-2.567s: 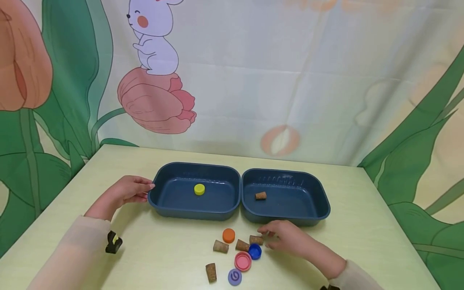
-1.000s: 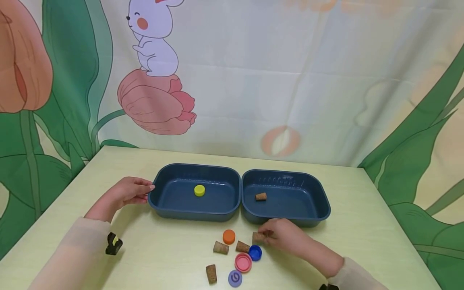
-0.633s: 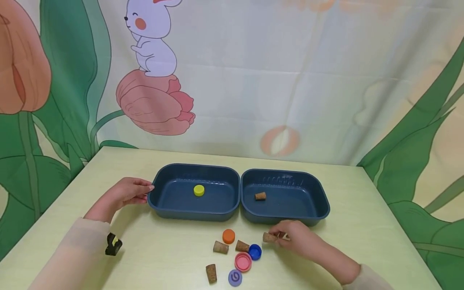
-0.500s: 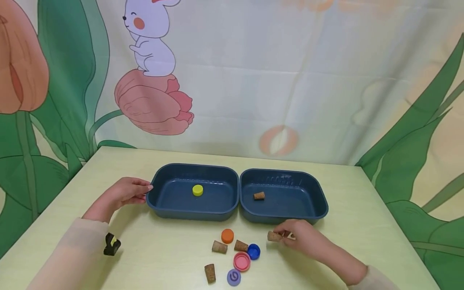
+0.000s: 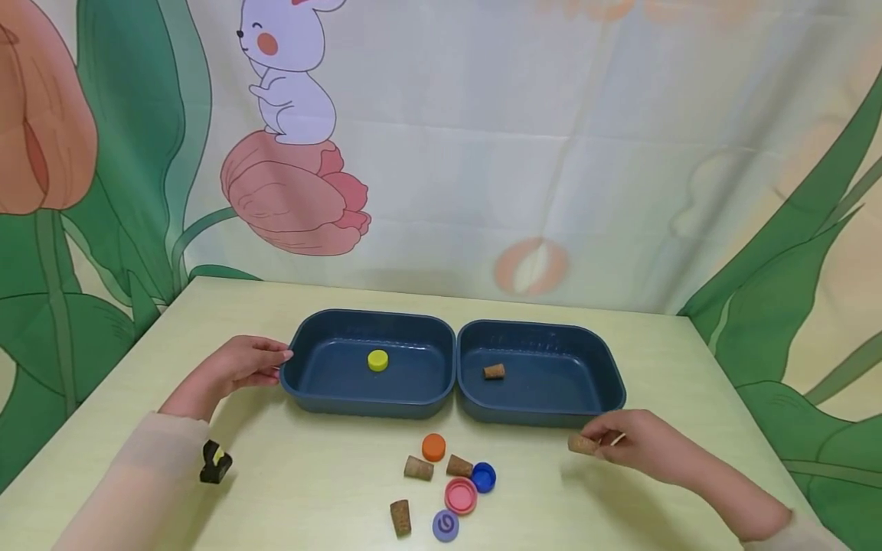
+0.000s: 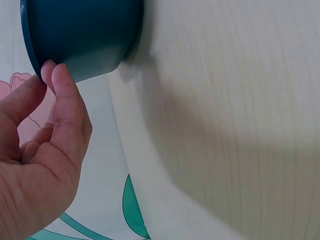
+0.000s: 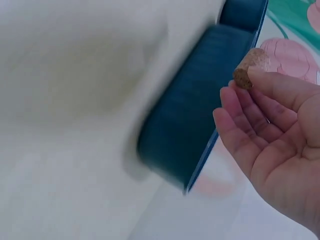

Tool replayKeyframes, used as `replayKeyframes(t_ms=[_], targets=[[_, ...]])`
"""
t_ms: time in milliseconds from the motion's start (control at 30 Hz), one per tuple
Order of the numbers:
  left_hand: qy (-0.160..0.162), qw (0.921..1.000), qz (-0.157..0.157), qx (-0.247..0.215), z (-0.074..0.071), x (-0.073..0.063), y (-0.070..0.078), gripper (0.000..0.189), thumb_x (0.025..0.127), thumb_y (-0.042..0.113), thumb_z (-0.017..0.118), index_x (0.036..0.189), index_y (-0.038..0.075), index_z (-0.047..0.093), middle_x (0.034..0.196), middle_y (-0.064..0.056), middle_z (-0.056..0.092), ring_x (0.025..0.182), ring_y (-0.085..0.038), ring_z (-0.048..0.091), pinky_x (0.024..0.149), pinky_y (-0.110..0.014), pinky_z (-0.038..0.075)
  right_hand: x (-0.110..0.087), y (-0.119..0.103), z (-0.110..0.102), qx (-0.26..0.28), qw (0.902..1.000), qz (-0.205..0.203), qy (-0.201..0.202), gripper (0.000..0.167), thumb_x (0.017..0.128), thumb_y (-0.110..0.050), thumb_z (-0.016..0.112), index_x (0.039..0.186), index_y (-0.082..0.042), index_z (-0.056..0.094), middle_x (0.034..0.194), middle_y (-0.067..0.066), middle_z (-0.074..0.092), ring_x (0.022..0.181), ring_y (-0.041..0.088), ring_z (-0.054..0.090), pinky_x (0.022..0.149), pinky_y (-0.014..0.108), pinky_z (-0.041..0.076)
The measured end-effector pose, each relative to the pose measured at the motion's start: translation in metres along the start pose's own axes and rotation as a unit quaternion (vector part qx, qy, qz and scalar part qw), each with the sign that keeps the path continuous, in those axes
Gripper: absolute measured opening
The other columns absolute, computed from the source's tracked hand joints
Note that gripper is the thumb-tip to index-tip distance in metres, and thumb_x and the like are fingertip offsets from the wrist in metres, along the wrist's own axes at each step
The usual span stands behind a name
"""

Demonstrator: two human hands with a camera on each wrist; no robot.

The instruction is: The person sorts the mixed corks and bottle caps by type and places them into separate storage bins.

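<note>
My right hand (image 5: 637, 444) pinches a cork (image 5: 582, 444) between thumb and fingers, above the table at the near right corner of the right blue tray (image 5: 551, 417). The right wrist view shows the held cork (image 7: 251, 67) at the fingertips. My left hand (image 5: 241, 363) grips the left rim of the left blue tray (image 5: 368, 408); thumb and fingertips meet at its edge in the left wrist view. A yellow cap (image 5: 377, 360) lies in the left tray, a single cork (image 5: 494, 372) in the right one.
In front of the trays lie an orange cap (image 5: 433, 447), a blue cap (image 5: 484, 477), a pink cap (image 5: 460, 496), a purple cap (image 5: 445, 526) and 3 loose corks, one of them (image 5: 400, 518) nearest me. A printed curtain (image 5: 427, 153) hangs behind the table.
My right hand took hold of a cork beside the blue cap, lifted it and carried it to the right. My left hand stays at the left tray's rim.
</note>
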State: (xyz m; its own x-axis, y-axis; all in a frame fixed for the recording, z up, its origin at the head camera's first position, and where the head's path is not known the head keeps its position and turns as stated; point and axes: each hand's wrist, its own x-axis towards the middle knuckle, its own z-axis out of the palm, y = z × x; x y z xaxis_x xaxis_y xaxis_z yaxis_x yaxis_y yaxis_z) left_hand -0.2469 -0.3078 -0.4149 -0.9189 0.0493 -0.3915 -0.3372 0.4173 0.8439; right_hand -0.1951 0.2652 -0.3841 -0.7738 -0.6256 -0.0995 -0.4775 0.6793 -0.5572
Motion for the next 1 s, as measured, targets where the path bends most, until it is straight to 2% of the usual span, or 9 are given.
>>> replayKeyframes(t_ms=[167, 333, 633, 833, 1000], targets=[[-0.003, 1.0, -0.001, -0.003, 0.002, 0.0, -0.002, 0.053, 0.106, 0.019, 0.055, 0.143, -0.018, 0.042, 0.084, 0.004, 0.063, 0.074, -0.007, 0.062, 0.07, -0.02, 0.061, -0.007, 0.003, -0.018, -0.007, 0.9999, 0.007, -0.011, 0.018, 0.091, -0.004, 0.072, 0.108, -0.001, 0.074, 0.1, 0.004, 0.075, 0.086, -0.003, 0.063, 0.075, 0.021, 0.058], [-0.002, 1.0, 0.003, 0.003, 0.001, 0.0, -0.002, 0.053, 0.107, 0.019, 0.054, 0.143, -0.018, 0.041, 0.085, 0.004, 0.063, 0.075, -0.007, 0.062, 0.071, -0.02, 0.061, -0.003, -0.004, -0.036, -0.015, 0.9996, 0.013, -0.021, 0.02, 0.093, -0.006, 0.07, 0.113, -0.001, 0.073, 0.101, 0.004, 0.076, 0.087, -0.001, 0.064, 0.075, 0.021, 0.058], [-0.004, 1.0, 0.006, -0.003, -0.002, 0.004, -0.004, 0.054, 0.107, 0.019, 0.055, 0.143, -0.018, 0.041, 0.085, 0.004, 0.063, 0.075, -0.007, 0.062, 0.071, -0.019, 0.061, 0.021, -0.016, -0.066, -0.042, 0.9985, -0.007, -0.035, 0.021, 0.095, -0.007, 0.069, 0.115, -0.001, 0.073, 0.105, 0.006, 0.077, 0.09, 0.007, 0.07, 0.073, 0.02, 0.058], [-0.005, 1.0, 0.003, -0.004, -0.001, 0.002, -0.003, 0.054, 0.107, 0.018, 0.054, 0.143, -0.018, 0.04, 0.084, 0.004, 0.064, 0.074, -0.006, 0.062, 0.07, -0.019, 0.061, 0.038, -0.02, -0.084, -0.03, 0.9967, 0.006, -0.075, 0.023, 0.096, -0.011, 0.068, 0.116, -0.001, 0.072, 0.103, 0.005, 0.076, 0.088, 0.008, 0.068, 0.075, 0.021, 0.056], [-0.007, 1.0, 0.006, 0.0, -0.001, 0.0, 0.0, 0.053, 0.107, 0.018, 0.054, 0.142, -0.018, 0.041, 0.083, 0.004, 0.063, 0.073, -0.006, 0.062, 0.07, -0.019, 0.061, 0.052, -0.022, -0.098, -0.037, 0.9949, 0.012, -0.093, 0.023, 0.096, -0.011, 0.069, 0.118, -0.003, 0.072, 0.104, 0.006, 0.076, 0.089, 0.009, 0.068, 0.08, 0.021, 0.056]])
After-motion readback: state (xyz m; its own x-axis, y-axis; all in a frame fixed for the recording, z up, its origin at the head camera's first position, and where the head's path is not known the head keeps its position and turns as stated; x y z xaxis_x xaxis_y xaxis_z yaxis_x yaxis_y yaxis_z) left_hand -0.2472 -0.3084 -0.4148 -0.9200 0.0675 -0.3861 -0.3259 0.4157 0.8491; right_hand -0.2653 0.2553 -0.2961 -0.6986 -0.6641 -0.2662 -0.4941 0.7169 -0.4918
